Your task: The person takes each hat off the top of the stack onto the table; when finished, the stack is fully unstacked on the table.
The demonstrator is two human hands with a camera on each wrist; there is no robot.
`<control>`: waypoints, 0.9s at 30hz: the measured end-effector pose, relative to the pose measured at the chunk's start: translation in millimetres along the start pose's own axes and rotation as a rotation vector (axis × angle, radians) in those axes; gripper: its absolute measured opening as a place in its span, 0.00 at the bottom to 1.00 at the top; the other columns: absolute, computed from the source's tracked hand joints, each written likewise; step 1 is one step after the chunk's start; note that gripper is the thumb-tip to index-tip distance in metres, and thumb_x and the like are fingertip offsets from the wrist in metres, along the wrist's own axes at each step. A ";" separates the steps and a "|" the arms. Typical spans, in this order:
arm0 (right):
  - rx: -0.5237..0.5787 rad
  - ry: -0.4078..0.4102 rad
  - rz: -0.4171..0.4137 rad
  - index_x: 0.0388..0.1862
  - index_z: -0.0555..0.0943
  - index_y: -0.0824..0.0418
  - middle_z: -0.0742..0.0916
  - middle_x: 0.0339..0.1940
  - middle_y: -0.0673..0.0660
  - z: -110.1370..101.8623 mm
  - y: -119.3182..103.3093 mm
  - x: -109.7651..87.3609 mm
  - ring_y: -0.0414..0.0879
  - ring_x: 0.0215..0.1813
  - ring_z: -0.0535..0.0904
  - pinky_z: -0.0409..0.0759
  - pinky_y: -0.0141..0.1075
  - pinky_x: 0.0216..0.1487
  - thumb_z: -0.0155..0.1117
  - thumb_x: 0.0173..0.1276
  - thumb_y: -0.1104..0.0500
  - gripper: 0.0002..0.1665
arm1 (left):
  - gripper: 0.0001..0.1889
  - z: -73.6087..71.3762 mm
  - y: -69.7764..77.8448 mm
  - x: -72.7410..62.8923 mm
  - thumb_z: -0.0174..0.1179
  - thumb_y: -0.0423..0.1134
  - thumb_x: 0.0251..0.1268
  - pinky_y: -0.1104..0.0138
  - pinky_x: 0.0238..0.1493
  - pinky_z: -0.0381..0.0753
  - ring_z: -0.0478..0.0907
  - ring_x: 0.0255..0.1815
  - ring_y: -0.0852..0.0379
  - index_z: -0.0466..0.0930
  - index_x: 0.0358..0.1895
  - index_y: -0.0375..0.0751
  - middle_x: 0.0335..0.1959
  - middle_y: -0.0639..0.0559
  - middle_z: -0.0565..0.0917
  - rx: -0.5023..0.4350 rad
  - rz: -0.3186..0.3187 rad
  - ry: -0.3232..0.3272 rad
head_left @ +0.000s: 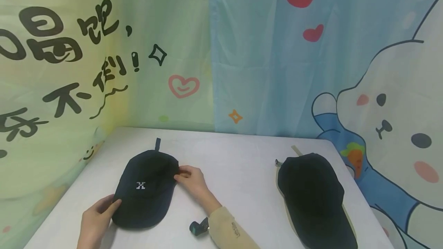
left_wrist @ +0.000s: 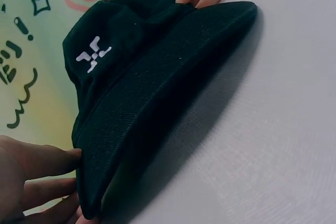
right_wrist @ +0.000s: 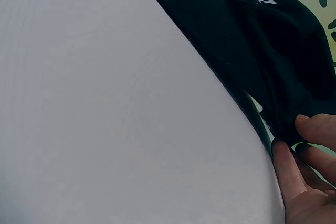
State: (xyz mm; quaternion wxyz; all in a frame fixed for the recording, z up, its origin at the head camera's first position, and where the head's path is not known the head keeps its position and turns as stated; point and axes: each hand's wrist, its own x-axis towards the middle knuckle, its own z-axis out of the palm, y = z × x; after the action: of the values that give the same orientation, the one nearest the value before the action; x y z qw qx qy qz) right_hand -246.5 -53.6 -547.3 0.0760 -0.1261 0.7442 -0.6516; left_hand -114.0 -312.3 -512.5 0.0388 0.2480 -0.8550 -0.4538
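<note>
A dark baseball cap (head_left: 152, 172) with a small white emblem on its front lies on the left part of the table, its brim toward me. My left hand (head_left: 95, 220) pinches the left edge of the brim, thumb on top and fingers behind, as the left wrist view shows at the brim (left_wrist: 131, 103). On the opposite side, my right hand (head_left: 194, 181) pinches the lower edge of the crown, the thumb (right_wrist: 315, 127) on the outside and fingers beneath. A dark strap end (head_left: 157, 144) sticks up behind the crown.
A second black cap (head_left: 311, 187) with beige edging lies on the right of the white table (head_left: 238, 172), brim toward me. A beige strap (head_left: 296, 150) and a small metal buckle (head_left: 278, 162) show behind it. Printed curtains (head_left: 242, 49) hang behind the table. A small dark device (head_left: 199, 228) sits by the right sleeve.
</note>
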 end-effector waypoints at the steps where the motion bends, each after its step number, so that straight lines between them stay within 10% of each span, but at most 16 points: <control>1: -0.005 0.001 -0.002 0.53 0.83 0.65 0.88 0.45 0.53 0.3 1.2 0.3 0.43 0.47 0.85 0.82 0.34 0.51 0.70 0.65 0.62 0.18 | 0.38 0.6 -0.1 -0.6 0.57 0.58 0.70 0.44 0.64 0.68 0.67 0.65 0.30 0.68 0.67 0.26 0.64 0.27 0.71 -0.003 -0.002 0.007; 27: -0.081 0.061 -0.054 0.47 0.86 0.65 0.89 0.38 0.51 5.9 4.5 2.1 0.40 0.41 0.85 0.82 0.30 0.46 0.72 0.63 0.62 0.14 | 0.28 9.3 0.6 -7.3 0.62 0.44 0.69 0.45 0.59 0.74 0.72 0.61 0.31 0.72 0.64 0.26 0.60 0.27 0.74 -0.030 0.010 0.114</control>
State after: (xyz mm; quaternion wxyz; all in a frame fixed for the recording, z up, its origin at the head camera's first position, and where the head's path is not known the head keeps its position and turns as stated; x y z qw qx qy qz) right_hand -247.2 -59.2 -552.4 0.0306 -0.1294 0.7682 -0.6263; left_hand -110.6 -301.7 -516.3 0.0937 0.2686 -0.8456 -0.4516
